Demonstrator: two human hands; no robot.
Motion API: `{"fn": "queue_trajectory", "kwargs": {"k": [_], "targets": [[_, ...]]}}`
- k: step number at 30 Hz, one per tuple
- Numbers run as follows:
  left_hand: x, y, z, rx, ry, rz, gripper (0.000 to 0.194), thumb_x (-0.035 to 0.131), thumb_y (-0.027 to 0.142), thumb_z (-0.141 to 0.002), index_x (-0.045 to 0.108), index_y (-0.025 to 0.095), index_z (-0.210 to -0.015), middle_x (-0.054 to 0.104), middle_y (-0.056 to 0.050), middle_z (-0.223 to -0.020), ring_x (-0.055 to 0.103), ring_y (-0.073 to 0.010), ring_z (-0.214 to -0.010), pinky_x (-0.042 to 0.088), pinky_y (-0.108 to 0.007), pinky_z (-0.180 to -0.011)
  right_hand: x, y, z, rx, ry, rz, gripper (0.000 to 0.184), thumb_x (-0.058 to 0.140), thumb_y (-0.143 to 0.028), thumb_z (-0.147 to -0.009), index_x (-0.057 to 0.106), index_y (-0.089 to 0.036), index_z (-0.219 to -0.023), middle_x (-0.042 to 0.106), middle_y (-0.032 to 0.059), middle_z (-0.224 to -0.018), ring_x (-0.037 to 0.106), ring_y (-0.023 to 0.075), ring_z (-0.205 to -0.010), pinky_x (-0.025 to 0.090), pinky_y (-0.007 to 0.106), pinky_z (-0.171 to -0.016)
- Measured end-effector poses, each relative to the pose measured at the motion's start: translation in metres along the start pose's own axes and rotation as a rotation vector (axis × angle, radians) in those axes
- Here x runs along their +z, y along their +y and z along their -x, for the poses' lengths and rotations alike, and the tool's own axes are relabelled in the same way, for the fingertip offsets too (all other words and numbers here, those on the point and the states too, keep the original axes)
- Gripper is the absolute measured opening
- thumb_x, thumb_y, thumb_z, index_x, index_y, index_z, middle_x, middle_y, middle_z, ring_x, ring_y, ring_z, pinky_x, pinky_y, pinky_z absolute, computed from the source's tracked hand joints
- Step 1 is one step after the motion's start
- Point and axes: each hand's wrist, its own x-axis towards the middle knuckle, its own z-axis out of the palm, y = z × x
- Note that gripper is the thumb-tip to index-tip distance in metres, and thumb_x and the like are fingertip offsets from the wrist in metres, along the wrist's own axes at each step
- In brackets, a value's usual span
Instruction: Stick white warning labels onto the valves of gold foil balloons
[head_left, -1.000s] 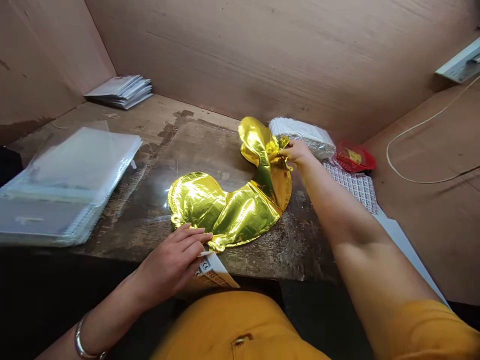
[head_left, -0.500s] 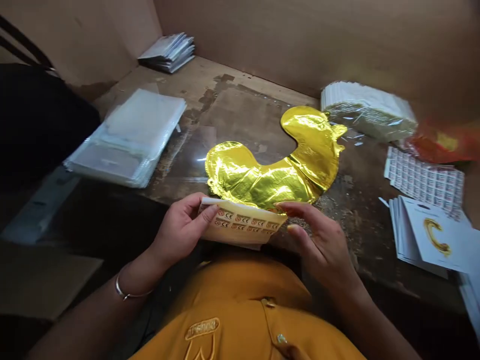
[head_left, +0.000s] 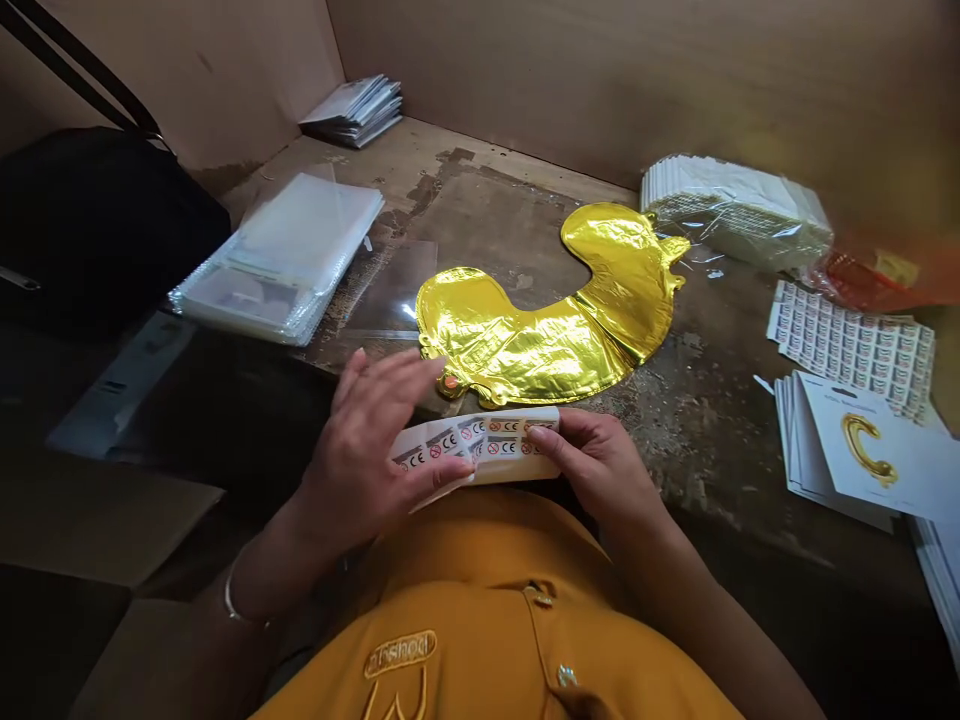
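From the head view: gripping the right end of a white paper strip of printed stickers [head_left: 506,465] in the bare right hand [head_left: 604,465], thumb on top. Spreading the fingers of the bare left hand [head_left: 371,435], thumb well apart from them and laid over the strip; cannot tell of any pressure from beneath.

Just beyond both hands, flat on the worn brown wooden table [head_left: 712,400]: a shiny gold foil balloon [head_left: 525,345], curved like a letter C, small tabs close to the left fingertips. Touching there or just apart: cannot tell.

Done, by the look of it: balloon spread out flat, strip up off the table and in hand. Left, as far as visible: stickers in rows on the strip, none to be made out on the balloon's upper face; underside hidden. Beyond the left hand, off to its left: a stack of clear plastic sleeves [head_left: 300,235]. To the right of the right hand: folded white cards with a printed gold C [head_left: 840,425], and past them a white sheet of small printed labels [head_left: 855,345]. Judging from these alone: somewhere midway, with sticker handling underway, and balloon, cards and sleeves all apart from one another.
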Motion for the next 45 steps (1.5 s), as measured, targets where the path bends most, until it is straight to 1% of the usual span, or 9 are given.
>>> {"fn": "queue_trajectory", "kwargs": {"k": [3, 6, 8, 11, 14, 18, 24, 31, 45], "targets": [[-0.009, 0.004, -0.011, -0.044, -0.338, 0.093, 0.051, 0.069, 0.05, -0.078, 0.059, 0.024, -0.121, 0.068, -0.005, -0.117, 0.061, -0.0265, -0.109, 0.031, -0.053, -0.11, -0.003, 0.0, 0.005, -0.039, -0.063, 0.103, 0.031, 0.06, -0.043, -0.084, 0.068, -0.015, -0.074, 0.066, 0.0024, -0.071, 0.06, 0.0163, -0.069, 0.049, 0.027, -0.065], [-0.007, 0.004, -0.019, -0.295, -0.547, 0.373, 0.032, 0.067, 0.046, -0.078, 0.07, 0.021, -0.099, 0.073, -0.002, -0.09, 0.067, -0.0203, -0.08, 0.054, -0.032, -0.075, -0.006, 0.001, 0.009, -0.083, -0.082, 0.197, 0.032, 0.055, -0.043, -0.087, 0.068, -0.015, -0.078, 0.065, 0.0021, -0.07, 0.059, 0.0146, -0.066, 0.048, 0.025, -0.061], [-0.005, 0.005, -0.023, -0.411, -0.586, 0.469, 0.023, 0.065, 0.041, -0.079, 0.071, 0.019, -0.082, 0.07, 0.0, -0.073, 0.063, -0.0159, -0.065, 0.048, -0.023, -0.055, -0.007, 0.001, 0.011, -0.149, -0.02, 0.202, 0.026, 0.061, -0.041, -0.085, 0.067, -0.018, -0.094, 0.068, 0.0034, -0.084, 0.062, 0.0158, -0.075, 0.05, 0.026, -0.067], [-0.001, 0.009, -0.026, -0.407, -0.61, 0.478, 0.021, 0.063, 0.037, -0.079, 0.069, 0.018, -0.076, 0.065, 0.001, -0.066, 0.057, -0.0129, -0.059, 0.042, -0.02, -0.051, -0.007, -0.003, 0.012, -0.284, 0.04, 0.211, 0.042, 0.072, -0.034, -0.076, 0.06, -0.022, -0.115, 0.068, 0.0055, -0.106, 0.064, 0.018, -0.092, 0.052, 0.029, -0.079], [-0.001, 0.009, -0.026, -0.35, -0.647, 0.466, 0.023, 0.06, 0.039, -0.083, 0.07, 0.019, -0.078, 0.067, 0.001, -0.068, 0.058, -0.0131, -0.062, 0.042, -0.02, -0.054, -0.005, -0.007, 0.012, -0.305, 0.017, 0.346, 0.013, 0.065, -0.029, -0.082, 0.069, -0.02, -0.091, 0.071, 0.0027, -0.084, 0.065, 0.0148, -0.077, 0.05, 0.025, -0.07], [-0.002, 0.001, -0.017, -0.44, -0.513, 0.437, 0.023, 0.07, 0.041, -0.075, 0.071, 0.02, -0.084, 0.069, 0.001, -0.074, 0.06, -0.014, -0.067, 0.044, -0.02, -0.058, -0.003, -0.004, 0.011, -0.202, 0.101, 0.333, 0.015, 0.063, -0.029, -0.083, 0.069, -0.017, -0.075, 0.067, 0.0006, -0.067, 0.058, 0.0117, -0.062, 0.044, 0.022, -0.059], [-0.002, -0.003, 0.002, -0.709, -0.327, 0.528, 0.027, 0.068, 0.044, -0.076, 0.068, 0.017, -0.076, 0.067, 0.0, -0.069, 0.057, -0.012, -0.06, 0.043, -0.019, -0.054, 0.0, 0.004, 0.006, 0.001, 0.05, -0.078, 0.014, 0.071, -0.031, -0.076, 0.071, -0.017, -0.078, 0.068, 0.0008, -0.07, 0.059, 0.0114, -0.064, 0.046, 0.022, -0.061], [0.004, -0.003, 0.014, -0.719, -0.137, 0.54, 0.028, 0.068, 0.042, -0.076, 0.068, 0.015, -0.071, 0.066, -0.001, -0.064, 0.055, -0.0114, -0.058, 0.042, -0.018, -0.052, 0.0, 0.005, 0.006, -0.018, 0.106, -0.092, 0.01, 0.069, -0.03, -0.078, 0.072, -0.02, -0.08, 0.069, -0.0002, -0.073, 0.059, 0.0109, -0.068, 0.047, 0.021, -0.064], [0.011, -0.016, 0.021, -0.733, -0.071, 0.565, 0.026, 0.065, 0.041, -0.08, 0.069, 0.016, -0.074, 0.069, -0.001, -0.068, 0.059, -0.0124, -0.061, 0.046, -0.019, -0.055, 0.002, 0.012, -0.002, 0.074, 0.151, -0.183, 0.014, 0.073, -0.031, -0.075, 0.068, -0.019, -0.079, 0.065, -0.0008, -0.072, 0.057, 0.0097, -0.067, 0.045, 0.021, -0.063]]}}
